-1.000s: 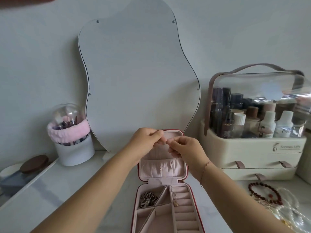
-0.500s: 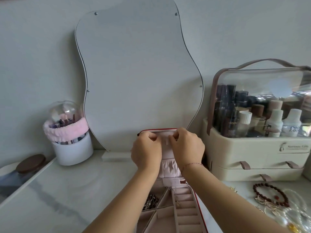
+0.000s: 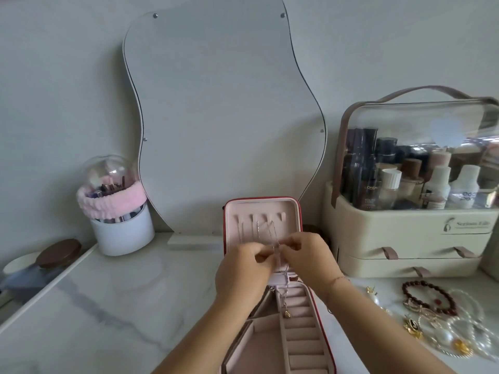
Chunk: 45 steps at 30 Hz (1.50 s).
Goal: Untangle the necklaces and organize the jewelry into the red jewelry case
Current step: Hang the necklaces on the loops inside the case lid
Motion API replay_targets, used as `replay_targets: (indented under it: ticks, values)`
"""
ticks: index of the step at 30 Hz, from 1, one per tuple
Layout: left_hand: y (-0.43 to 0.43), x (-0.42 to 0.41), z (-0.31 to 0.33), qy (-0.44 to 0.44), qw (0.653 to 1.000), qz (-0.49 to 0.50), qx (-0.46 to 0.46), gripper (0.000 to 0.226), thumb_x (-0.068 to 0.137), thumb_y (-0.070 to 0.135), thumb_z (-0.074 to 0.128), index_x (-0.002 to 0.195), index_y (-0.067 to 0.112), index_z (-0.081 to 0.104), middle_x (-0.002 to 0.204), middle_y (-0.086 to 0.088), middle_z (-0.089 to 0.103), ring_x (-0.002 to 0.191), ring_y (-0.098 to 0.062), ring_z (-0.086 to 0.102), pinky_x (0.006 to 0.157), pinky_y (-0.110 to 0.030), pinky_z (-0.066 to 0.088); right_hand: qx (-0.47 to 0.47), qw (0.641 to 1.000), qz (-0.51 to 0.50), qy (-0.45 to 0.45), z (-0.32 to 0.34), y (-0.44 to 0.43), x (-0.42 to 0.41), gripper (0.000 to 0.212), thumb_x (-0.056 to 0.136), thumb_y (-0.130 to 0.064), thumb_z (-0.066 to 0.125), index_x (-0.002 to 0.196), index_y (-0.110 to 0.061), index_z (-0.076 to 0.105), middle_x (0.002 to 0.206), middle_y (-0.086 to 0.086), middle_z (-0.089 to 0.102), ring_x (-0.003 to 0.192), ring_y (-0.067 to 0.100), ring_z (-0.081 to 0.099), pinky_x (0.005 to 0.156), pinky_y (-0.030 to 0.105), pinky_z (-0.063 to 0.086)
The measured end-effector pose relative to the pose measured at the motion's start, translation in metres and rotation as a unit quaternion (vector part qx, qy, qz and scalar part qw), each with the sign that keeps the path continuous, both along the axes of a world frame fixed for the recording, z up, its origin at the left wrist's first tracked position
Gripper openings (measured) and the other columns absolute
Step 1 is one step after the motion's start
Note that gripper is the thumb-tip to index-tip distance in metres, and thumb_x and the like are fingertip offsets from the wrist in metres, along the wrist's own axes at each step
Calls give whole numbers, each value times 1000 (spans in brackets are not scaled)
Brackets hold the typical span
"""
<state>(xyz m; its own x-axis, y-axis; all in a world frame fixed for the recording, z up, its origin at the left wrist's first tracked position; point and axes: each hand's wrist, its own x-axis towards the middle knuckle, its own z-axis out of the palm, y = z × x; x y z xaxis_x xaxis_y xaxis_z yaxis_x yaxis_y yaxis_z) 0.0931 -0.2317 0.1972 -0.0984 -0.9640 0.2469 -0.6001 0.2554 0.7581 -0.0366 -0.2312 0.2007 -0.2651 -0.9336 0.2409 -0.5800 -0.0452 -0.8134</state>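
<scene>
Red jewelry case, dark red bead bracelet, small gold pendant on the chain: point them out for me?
Red jewelry case (image 3: 259,205): head view, bare pink lining of the upright lid.
Dark red bead bracelet (image 3: 405,288): head view, beads on its left side.
Small gold pendant (image 3: 286,314): head view, its oval body.

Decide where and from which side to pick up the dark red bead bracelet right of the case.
I would pinch the bead bracelet at its far arc, coming straight down from above. It lies flat on the table, and that arc is bare, while its near and right sides meet gold pieces and pearl strands.
</scene>
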Motion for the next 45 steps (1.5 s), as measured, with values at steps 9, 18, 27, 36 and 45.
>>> replay_targets:
  ticks: [9,18,27,36,45]
  values:
    - [16,7,-17,65,995,-31,-71,18,84,26,57,78,22,73,68,6,67,68,-8,59,64,-27,45,51,986,43,-152,5,31,8,34,84,-26,68,84,8,67,56,15,50,46,6,37,46,15,30]
    - [-18,-4,-20,-44,980,7,-192,56,82,32,21,97,10,70,97,-3,71,99,-27,55,84,-38,44,69,995,57,-34,-16,82,2,26,88,-26,63,75,-5,70,57,6,56,44,3,40,44,13,33]
    - [-25,-6,-30,-147,976,27,-160,75,79,43,-2,90,15,66,100,-5,62,103,-30,48,83,-37,35,9,993,83,-84,11,69,-5,19,90,-18,61,73,-16,71,59,-4,62,48,0,50,54,15,45]
    - [-22,-1,-28,73,988,-10,-136,57,85,47,29,77,8,70,88,-8,63,96,-29,55,84,-40,43,-102,991,55,-63,48,-9,-4,19,89,-14,61,79,-3,72,72,12,71,59,13,58,71,31,52]
    - [-24,-1,-26,100,985,-5,-141,70,78,57,24,82,7,73,91,-10,62,99,-26,52,89,-37,40,-90,995,51,6,26,-9,-11,10,85,-10,66,89,-13,74,78,-4,68,72,11,64,74,23,51]
